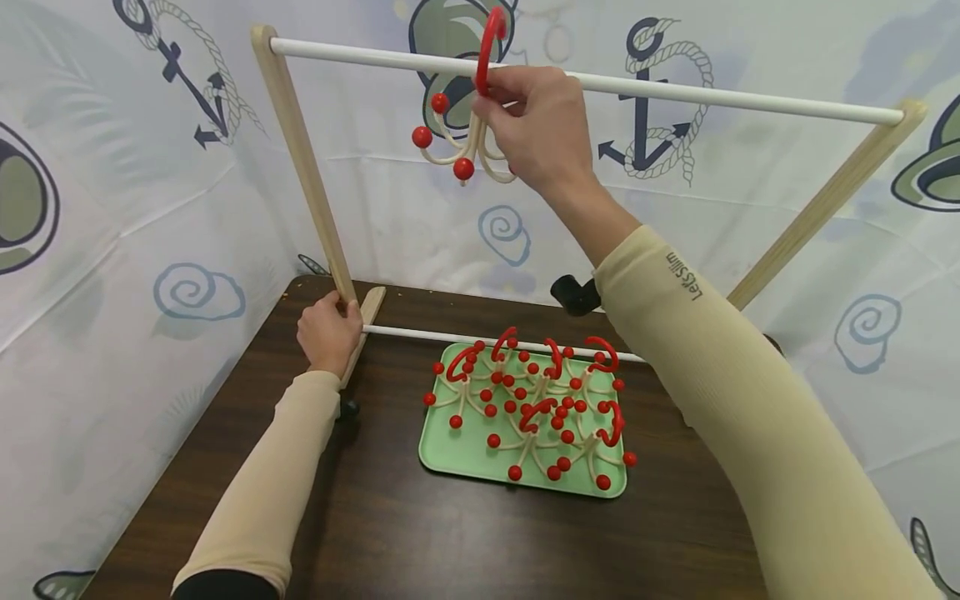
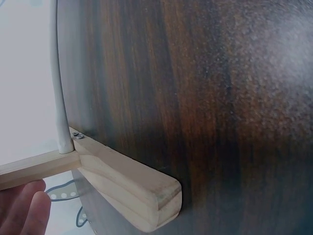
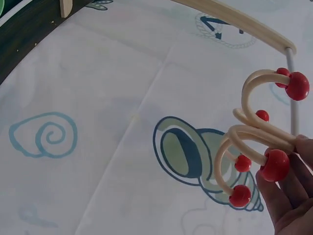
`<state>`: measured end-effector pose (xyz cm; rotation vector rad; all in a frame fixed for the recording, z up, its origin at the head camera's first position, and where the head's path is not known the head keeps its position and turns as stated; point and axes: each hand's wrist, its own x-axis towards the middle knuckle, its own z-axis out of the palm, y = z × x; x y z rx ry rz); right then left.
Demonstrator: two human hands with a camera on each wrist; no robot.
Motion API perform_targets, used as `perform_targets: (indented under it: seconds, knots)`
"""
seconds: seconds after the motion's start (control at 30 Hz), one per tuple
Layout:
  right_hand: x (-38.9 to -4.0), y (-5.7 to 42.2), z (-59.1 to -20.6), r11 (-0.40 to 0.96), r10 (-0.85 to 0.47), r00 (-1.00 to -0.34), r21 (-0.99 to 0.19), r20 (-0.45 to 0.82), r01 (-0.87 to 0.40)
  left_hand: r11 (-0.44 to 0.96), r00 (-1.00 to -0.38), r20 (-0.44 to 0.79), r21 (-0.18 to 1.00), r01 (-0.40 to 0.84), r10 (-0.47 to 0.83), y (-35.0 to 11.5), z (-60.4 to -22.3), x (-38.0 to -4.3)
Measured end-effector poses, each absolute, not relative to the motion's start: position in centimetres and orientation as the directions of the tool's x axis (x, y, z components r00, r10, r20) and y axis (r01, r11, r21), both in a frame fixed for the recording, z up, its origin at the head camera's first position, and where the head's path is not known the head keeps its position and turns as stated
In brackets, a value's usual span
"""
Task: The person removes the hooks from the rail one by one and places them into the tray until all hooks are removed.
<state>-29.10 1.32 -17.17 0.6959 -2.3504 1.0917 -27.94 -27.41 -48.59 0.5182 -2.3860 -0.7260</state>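
My right hand (image 1: 546, 125) pinches a multi-armed hanger (image 1: 491, 42) just below its red hook, at the upper white rod (image 1: 712, 93). Cream curved arms tipped with red balls (image 3: 275, 165) spread out beneath the fingers. The hook's curve rises above the rod; whether it bears on the rod I cannot tell. Low on the rack's left side, my left hand (image 1: 327, 333) grips the wooden post (image 1: 303, 158) near its foot. In the left wrist view, fingers (image 2: 36, 213) lie against that post, partly cut off by the frame.
Several similar red-hooked hangers (image 1: 529, 433) crowd a green tray (image 1: 442, 462) on the dark wooden table (image 1: 390, 525). A lower white rod (image 1: 412, 334) runs behind the tray. The right post (image 1: 825, 204) leans outward. Printed cloth (image 1: 420, 225) surrounds the table, and a black object (image 1: 576, 295) shows near my right sleeve.
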Motion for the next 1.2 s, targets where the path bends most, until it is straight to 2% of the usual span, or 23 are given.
perform_targets:
  seconds: [0.2, 0.33, 0.57, 0.8, 1.0, 1.2]
  knots:
    - [-27.8, 3.4, -18.0, 0.522, -0.295, -0.753, -0.561, 0.588, -0.642, 0.776, -0.756, 0.412, 0.600, -0.195, -0.508, -27.4, -48.8, -27.9]
    - [-26.4, 4.3, -20.2, 0.489, -0.374, -0.742, -0.561, 0.557, -0.668, 0.779, -0.754, 0.423, 0.600, -0.182, -0.502, -27.6, -48.8, -27.9]
    - [-23.0, 4.3, -28.3, 0.427, -0.548, -0.755, -0.657, 0.359, -0.622, 0.772, -0.748, 0.422, 0.607, -0.185, -0.512, -27.7, -48.5, -27.8]
    - [-19.0, 4.2, -35.2, 0.445, -0.661, -0.719, -0.660, 0.213, -0.605, 0.773, -0.753, 0.417, 0.606, -0.188, -0.510, -27.5, -48.8, -28.0]
    - [-16.4, 3.8, -39.0, 0.431, -0.683, -0.703, -0.666, 0.200, -0.609, 0.777, -0.754, 0.425, 0.604, -0.175, -0.500, -27.5, -48.8, -28.1]
    - [-15.2, 3.6, -42.5, 0.486, -0.659, -0.693, -0.538, 0.291, -0.689, 0.777, -0.757, 0.423, 0.605, -0.174, -0.498, -27.4, -48.7, -28.1]
